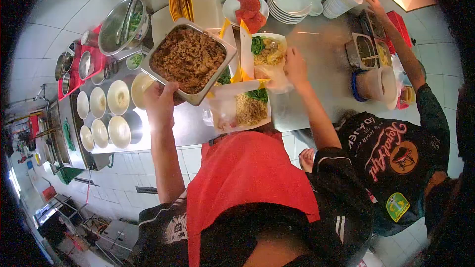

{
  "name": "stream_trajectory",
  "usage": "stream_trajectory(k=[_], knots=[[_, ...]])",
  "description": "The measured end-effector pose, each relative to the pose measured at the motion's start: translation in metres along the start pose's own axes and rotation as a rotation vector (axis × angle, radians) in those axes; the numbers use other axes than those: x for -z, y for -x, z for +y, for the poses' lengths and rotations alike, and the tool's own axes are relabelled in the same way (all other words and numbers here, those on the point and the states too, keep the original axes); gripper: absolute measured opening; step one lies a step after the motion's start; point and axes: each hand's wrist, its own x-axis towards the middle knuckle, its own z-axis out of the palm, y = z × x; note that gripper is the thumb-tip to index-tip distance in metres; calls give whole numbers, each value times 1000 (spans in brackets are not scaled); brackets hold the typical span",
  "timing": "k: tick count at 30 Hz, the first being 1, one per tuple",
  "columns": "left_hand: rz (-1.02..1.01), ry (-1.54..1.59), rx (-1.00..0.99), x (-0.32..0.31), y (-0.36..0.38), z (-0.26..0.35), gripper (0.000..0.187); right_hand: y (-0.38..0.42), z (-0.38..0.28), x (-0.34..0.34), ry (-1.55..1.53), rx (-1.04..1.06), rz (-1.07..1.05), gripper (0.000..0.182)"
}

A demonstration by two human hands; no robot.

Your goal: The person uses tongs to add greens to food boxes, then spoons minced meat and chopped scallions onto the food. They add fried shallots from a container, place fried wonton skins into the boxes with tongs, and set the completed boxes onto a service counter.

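My left hand (162,100) grips the near-left corner of a square metal pan (228,65) filled with cooked minced meat (185,57). The pan is held tilted above the counter. My right hand (296,68) is at the right edge of an open takeaway box (262,72), fingers bent together; what they hold is hidden. That box contains noodles (269,58) and leafy greens (258,45). Nearer my apron is a second box (268,118) with noodles (250,110) and greens. Another box, partly covered by the pan, shows some greens (223,77).
Several bowls (118,97) stand at left, below a large steel bowl (106,37) with tongs. Plates (288,4) and a stack of white bowls (343,1) line the back. At right, a co-worker's hand (375,5) reaches past metal containers (352,52) and a plastic tub (371,84).
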Motion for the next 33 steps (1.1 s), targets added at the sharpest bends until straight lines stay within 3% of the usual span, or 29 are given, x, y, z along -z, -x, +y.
stream_trajectory(k=[5, 8, 11, 14, 17, 20, 23, 28, 30, 33], knots=[[27, -16, -11, 1, 7, 5, 17, 5, -10, -3, -119, -62, 111, 27], [26, -4, -17, 3, 10, 4, 19, 12, -7, -6, -51, -35, 39, 22], [25, -1, -8, 4, 13, 7, 18, 14, -11, -1, -115, -97, 141, 19], [14, -25, -51, 3, 18, 12, 17, 17, -13, -7, -108, 16, 145, 16], [-12, -9, -78, 2, 24, 17, 17, 16, -12, -2, -250, 3, 353, 10], [-63, -30, -95, -3, 33, 28, 17, 17, -25, 37, -767, -186, 359, 11], [-77, -64, -84, -16, 43, 35, 15, 30, -62, 108, -983, -18, 525, 13], [-171, -147, -68, -58, 51, 32, 15, 48, -82, 191, -794, 393, 335, 14], [-245, -182, -77, -93, 54, 35, 15, 55, -72, 196, -607, 462, 364, 13], [-385, -241, -95, -151, 50, 22, 19, 63, -11, 207, -778, 440, 208, 20]])
